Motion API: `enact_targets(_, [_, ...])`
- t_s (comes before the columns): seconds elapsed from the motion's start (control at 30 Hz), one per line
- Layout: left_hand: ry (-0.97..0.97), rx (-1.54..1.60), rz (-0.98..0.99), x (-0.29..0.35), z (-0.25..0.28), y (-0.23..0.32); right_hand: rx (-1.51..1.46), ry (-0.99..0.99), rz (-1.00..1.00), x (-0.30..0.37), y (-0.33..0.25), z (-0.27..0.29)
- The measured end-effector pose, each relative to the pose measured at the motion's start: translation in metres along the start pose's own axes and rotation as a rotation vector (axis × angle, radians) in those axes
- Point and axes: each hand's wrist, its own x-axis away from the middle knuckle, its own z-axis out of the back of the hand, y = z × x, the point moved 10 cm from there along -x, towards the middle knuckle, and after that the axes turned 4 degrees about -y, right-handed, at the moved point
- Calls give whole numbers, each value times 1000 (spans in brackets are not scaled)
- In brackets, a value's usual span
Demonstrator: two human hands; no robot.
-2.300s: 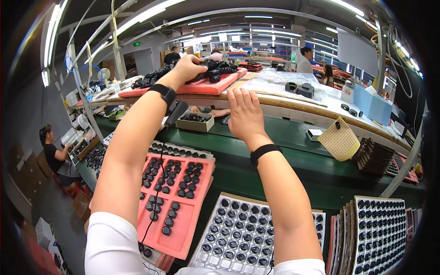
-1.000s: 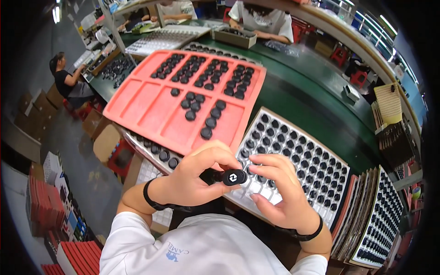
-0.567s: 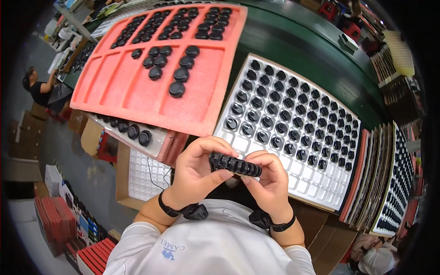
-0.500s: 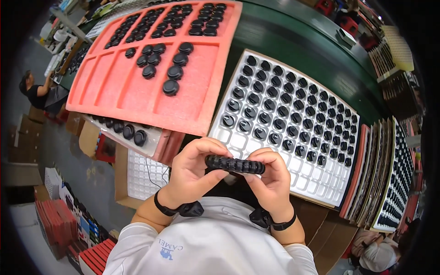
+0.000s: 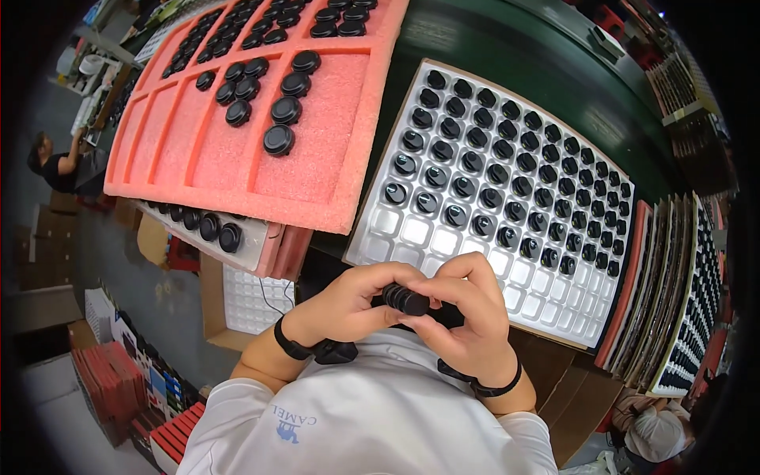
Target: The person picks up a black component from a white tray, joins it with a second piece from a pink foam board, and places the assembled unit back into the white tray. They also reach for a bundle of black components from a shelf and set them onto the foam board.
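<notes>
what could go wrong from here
The short row of black parts is held between the left hand and right hand, so one might slip out if the grip loosens. The round black pieces share wide compartments in the pink foam tray, so a knock could shift them.

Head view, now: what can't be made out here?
In the head view:
Held black pieces: full count, partly covered by the left hand.
Pink tray: far end, cut off by the upper edge.
White tray: part of near edge, behind the right hand.
Worker at left: anything held, too small.
</notes>
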Motion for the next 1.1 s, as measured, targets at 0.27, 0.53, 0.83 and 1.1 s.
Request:
enact_targets(0.27, [-21,311,-41,-2,-1,1,-3,-87,50,-16,-13,3])
enact_targets(0.53, [-2,524,-23,-12,2,9,27,-22,104,-14,-11,11])
enact_targets(0.83, [-164,532,-111,-20,-9,31,152,-39,279,0,-42,14])
enact_targets(1.1, [-46,500,-169,-26,-8,42,286,-38,490,3,-67,6])
